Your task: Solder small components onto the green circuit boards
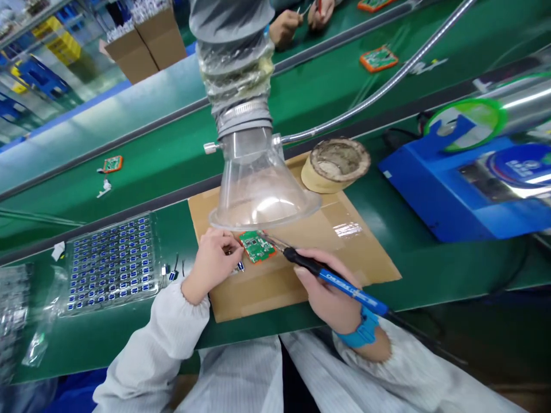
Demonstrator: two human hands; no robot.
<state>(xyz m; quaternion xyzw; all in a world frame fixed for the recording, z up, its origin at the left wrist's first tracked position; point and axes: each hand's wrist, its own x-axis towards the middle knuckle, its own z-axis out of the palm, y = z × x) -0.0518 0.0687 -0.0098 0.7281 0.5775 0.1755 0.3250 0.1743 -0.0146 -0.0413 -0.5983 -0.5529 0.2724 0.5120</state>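
Note:
My right hand (329, 292) is closed around the blue and black handle of a soldering iron (344, 287). The iron's metal tip reaches the right side of a green circuit board (255, 245) with an orange edge; whether it touches is too small to tell. Against the board's left side, my left hand (215, 258) is closed in a pinch, and what lies between its fingertips is hidden. Just below the thumb there is a small blue and white part (240, 266). Under the board lies a cardboard sheet (297, 289).
A clear fume extraction hood (258, 195) hangs right above the board. Behind it stands a round pot (336, 166); to the right, a blue solder-reel stand (439, 189). A tray of small blue parts (112, 261) lies left. Beyond runs a green belt (167, 152); a co-worker's hands (284, 28) are across it.

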